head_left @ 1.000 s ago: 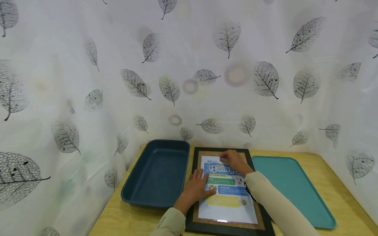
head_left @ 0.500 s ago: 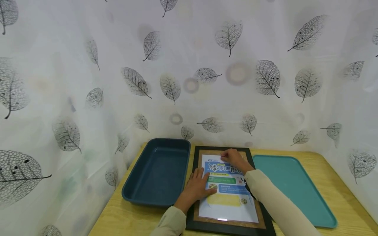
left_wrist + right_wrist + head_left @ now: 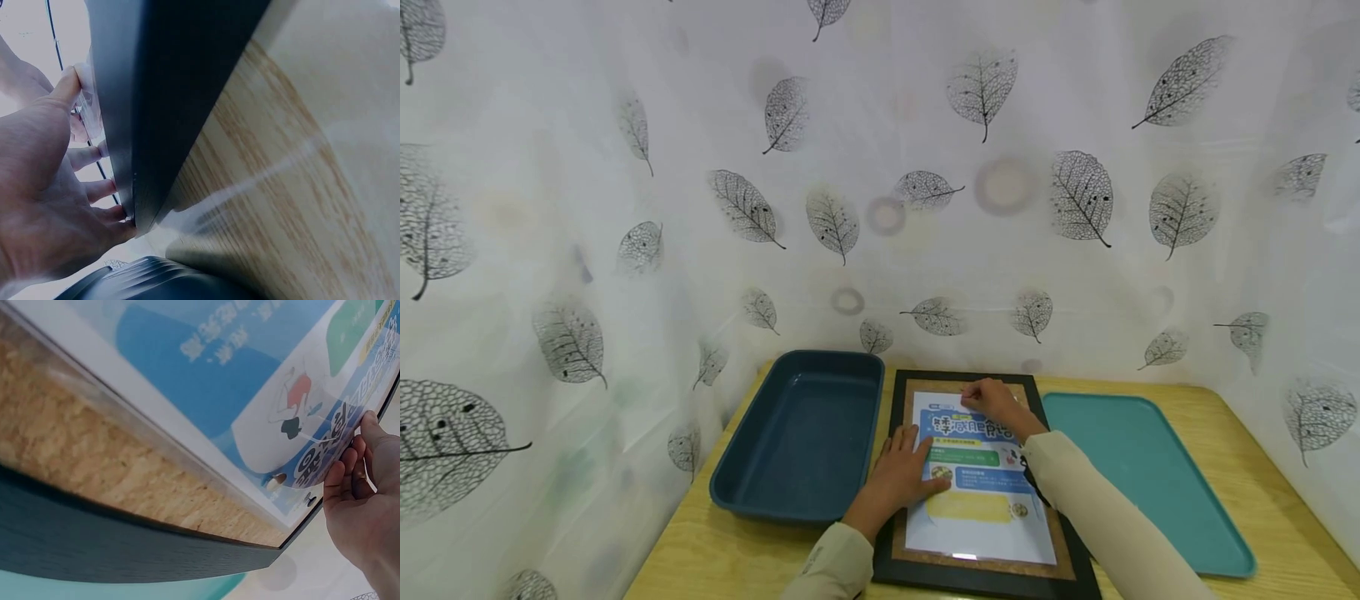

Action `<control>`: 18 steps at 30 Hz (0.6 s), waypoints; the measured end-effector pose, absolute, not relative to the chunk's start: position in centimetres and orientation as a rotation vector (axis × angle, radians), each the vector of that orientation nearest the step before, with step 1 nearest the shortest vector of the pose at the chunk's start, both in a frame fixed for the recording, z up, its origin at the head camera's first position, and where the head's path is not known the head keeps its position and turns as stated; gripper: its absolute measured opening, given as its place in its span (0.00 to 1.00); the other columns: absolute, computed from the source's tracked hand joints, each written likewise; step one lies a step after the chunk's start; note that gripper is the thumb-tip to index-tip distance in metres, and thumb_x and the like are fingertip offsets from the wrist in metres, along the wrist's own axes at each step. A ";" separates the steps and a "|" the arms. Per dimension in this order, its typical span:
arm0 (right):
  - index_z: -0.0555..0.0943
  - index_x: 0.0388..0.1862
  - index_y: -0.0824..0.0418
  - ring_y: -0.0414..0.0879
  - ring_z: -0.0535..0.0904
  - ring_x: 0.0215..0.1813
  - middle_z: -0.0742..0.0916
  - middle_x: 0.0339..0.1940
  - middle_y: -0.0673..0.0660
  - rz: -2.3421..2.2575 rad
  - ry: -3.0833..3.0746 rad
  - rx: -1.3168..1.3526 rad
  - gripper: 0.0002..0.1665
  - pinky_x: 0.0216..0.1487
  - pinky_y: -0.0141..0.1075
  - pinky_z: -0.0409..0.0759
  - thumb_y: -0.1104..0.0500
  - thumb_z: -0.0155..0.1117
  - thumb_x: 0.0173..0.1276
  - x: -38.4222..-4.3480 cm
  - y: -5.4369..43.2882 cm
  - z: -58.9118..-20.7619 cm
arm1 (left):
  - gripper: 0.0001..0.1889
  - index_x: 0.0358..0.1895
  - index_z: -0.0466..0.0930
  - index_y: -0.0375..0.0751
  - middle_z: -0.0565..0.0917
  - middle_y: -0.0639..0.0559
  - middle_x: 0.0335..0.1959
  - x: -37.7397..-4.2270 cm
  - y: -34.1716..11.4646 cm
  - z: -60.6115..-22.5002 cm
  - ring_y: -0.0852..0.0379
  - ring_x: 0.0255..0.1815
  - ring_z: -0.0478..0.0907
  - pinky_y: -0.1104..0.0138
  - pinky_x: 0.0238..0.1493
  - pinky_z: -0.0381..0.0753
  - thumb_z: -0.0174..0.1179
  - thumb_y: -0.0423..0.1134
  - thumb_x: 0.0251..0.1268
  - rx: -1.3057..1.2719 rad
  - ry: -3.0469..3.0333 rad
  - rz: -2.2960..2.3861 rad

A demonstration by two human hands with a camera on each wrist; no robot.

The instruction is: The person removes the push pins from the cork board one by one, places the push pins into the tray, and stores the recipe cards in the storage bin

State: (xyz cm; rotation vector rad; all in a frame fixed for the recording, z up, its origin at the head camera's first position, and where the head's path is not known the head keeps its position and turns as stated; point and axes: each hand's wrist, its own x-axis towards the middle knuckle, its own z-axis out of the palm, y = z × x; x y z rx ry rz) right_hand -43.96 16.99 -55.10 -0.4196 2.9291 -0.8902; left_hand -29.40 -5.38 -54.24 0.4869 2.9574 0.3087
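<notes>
A printed poster [image 3: 977,533] under a glossy clear sheet lies on a cork board [image 3: 1063,558] with a black frame [image 3: 898,400]. Spread over the poster's left edge, my left hand [image 3: 897,477] rests with fingers straight, thumb on the print. In the left wrist view, its fingertips [image 3: 103,187] lie along the frame's side. My right hand [image 3: 996,404] has thumb and fingers pinched together at the poster's top edge; the small pin-like thing between them is mostly hidden. Near the poster's top right corner, the right wrist view shows a pale push pin [image 3: 276,481] and a dark pin [image 3: 310,500].
A deep dark-blue tray [image 3: 801,450] stands left of the board on the wooden table [image 3: 677,558]. To the right lies a shallow teal tray [image 3: 1150,475], partly behind the right sleeve. A leaf-printed white curtain [image 3: 880,125] encloses the back and sides.
The head view has shifted slightly. Both hands stay at the same places on the board, with the right fingertips making only small movements at the top edge.
</notes>
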 end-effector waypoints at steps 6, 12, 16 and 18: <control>0.89 0.42 0.60 0.43 0.80 0.35 0.88 0.34 0.52 -0.879 2.952 -0.394 0.07 0.47 0.46 0.81 0.58 0.70 0.73 -43.7 17.2 -55.1 | 0.46 0.82 0.63 0.47 0.55 0.41 0.84 -29.4 -5.3 -54.2 0.39 0.84 0.49 0.45 0.79 0.57 0.59 0.70 0.69 0.500 2.956 0.319; 0.89 0.44 0.61 0.44 0.80 0.36 0.88 0.35 0.52 -0.923 2.928 -0.366 0.08 0.47 0.45 0.81 0.58 0.70 0.73 -43.7 17.1 -55.1 | 0.46 0.82 0.62 0.47 0.55 0.41 0.84 -29.3 -5.3 -54.3 0.39 0.84 0.49 0.45 0.79 0.57 0.59 0.70 0.69 0.489 2.963 0.311; 0.89 0.44 0.60 0.43 0.79 0.36 0.88 0.35 0.51 -0.919 2.928 -0.346 0.07 0.48 0.45 0.80 0.57 0.71 0.73 -43.7 17.1 -55.0 | 0.46 0.82 0.62 0.46 0.55 0.41 0.84 -29.4 -5.4 -54.4 0.39 0.84 0.48 0.45 0.79 0.57 0.59 0.70 0.69 0.489 2.958 0.320; 0.90 0.44 0.60 0.43 0.80 0.36 0.88 0.35 0.51 -0.921 2.934 -0.353 0.07 0.48 0.45 0.80 0.58 0.71 0.72 -43.6 17.2 -55.0 | 0.46 0.82 0.62 0.47 0.54 0.41 0.84 -29.5 -5.4 -54.4 0.38 0.84 0.48 0.45 0.80 0.56 0.59 0.70 0.69 0.490 2.953 0.328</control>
